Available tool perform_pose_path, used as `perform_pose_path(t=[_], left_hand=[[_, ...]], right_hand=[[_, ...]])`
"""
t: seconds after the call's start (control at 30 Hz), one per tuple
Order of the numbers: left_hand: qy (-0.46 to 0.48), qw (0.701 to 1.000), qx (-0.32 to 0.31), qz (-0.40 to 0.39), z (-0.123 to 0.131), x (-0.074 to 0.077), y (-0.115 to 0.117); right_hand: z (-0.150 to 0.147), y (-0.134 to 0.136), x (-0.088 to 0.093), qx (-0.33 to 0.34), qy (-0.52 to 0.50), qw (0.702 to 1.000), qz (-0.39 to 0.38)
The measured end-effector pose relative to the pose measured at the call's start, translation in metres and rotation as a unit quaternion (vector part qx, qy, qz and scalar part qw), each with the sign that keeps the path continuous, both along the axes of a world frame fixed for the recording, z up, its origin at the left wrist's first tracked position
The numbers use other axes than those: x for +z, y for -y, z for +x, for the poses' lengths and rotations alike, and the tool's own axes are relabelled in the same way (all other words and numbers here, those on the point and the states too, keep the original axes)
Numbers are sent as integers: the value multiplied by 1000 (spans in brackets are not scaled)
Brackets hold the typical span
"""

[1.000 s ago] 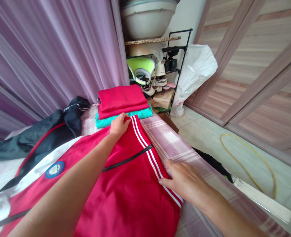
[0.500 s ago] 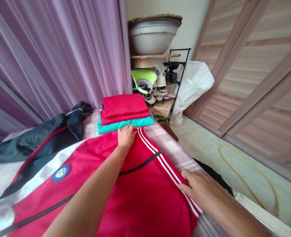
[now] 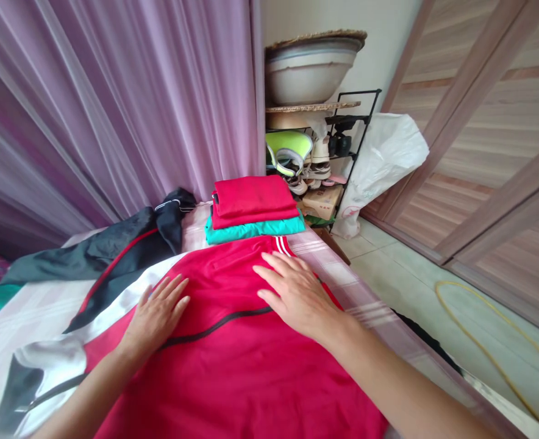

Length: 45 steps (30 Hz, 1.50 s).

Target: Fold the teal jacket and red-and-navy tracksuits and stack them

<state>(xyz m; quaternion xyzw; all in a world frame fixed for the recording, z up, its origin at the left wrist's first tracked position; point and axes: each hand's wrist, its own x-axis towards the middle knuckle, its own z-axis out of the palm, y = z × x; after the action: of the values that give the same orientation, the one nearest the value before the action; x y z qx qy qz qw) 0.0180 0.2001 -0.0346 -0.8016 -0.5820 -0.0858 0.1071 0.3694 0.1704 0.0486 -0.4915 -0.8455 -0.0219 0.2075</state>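
Note:
A red garment (image 3: 233, 360) with black piping, white side stripes and a white section lies spread over the bed. My left hand (image 3: 153, 317) rests on its left part, fingers spread, over the spot by the white section. On the upper right part lies my right hand (image 3: 294, 292), palm down with its fingers apart, below the white stripes. Neither hand grips the cloth. Just beyond the garment's far edge sits a stack of folded red cloth (image 3: 255, 198) on folded turquoise cloth (image 3: 255, 229).
Dark clothing (image 3: 127, 244) lies at the left on the checked bedsheet (image 3: 324, 256). Behind hangs a purple curtain (image 3: 160, 91). A rack with shoes, a visor (image 3: 290, 146) and a large basin (image 3: 310, 73) stands beyond the bed, beside a white bag (image 3: 379, 158). A yellow hose (image 3: 475, 329) lies on the floor.
My left hand has left the garment's far edge and come back to the left. My right hand has let go of the striped side and moved inward, up the cloth. The view has shifted left.

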Motion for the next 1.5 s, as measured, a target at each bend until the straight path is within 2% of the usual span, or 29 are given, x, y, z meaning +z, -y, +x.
perform_pose_path(t=[0.07, 0.1, 0.2, 0.27, 0.37, 0.47, 0.57, 0.63, 0.73, 0.83, 0.97, 1.07, 1.17, 1.23, 1.4, 1.5], left_hand=[[-12, 997, 78, -17, -31, -5, 13], [-13, 992, 116, -38, -43, -5, 17], [6, 974, 197, -107, -60, -2, 21], [21, 968, 219, -124, -61, 3, 19], [32, 967, 216, -130, -57, 8, 13], [47, 971, 199, -121, -53, 12, 11], [53, 981, 173, -76, -50, 16, 22], [40, 990, 129, -40, -48, 18, 41], [5, 999, 38, -39, -49, 20, 86], [-25, 997, 31, -63, -58, 20, 132], [-35, 997, 58, -42, -76, 20, 169], [-11, 997, 57, -56, -85, 18, 176], [23, 991, 75, -105, -85, 19, 173], [42, 989, 83, -114, -82, 21, 171], [92, 991, 96, -12, -76, 26, 182], [115, 989, 89, 26, -83, 26, 197]], right_hand=[[-26, -34, -8, 29, 12, 999, -35], [-34, -50, -17, 19, 23, 997, -67], [-41, -88, -49, -98, 62, 978, -174], [-40, -104, -64, -148, 78, 968, -188], [-42, -108, -66, -165, 98, 962, -197], [-42, -81, -58, -184, 101, 962, -173], [-25, -28, -62, -171, 90, 979, -71], [-2, 8, -75, -158, 96, 982, -30], [32, 41, -91, -183, 118, 974, -58], [38, 50, -88, -204, 130, 967, -83], [10, 68, -66, -184, 127, 974, -36], [-1, 88, -63, -150, 138, 978, -50], [6, 97, -73, -174, 147, 966, -120], [13, 96, -81, -181, 138, 965, -128], [23, 93, -94, -156, 65, 985, -40], [25, 94, -95, -142, 33, 989, 0]])
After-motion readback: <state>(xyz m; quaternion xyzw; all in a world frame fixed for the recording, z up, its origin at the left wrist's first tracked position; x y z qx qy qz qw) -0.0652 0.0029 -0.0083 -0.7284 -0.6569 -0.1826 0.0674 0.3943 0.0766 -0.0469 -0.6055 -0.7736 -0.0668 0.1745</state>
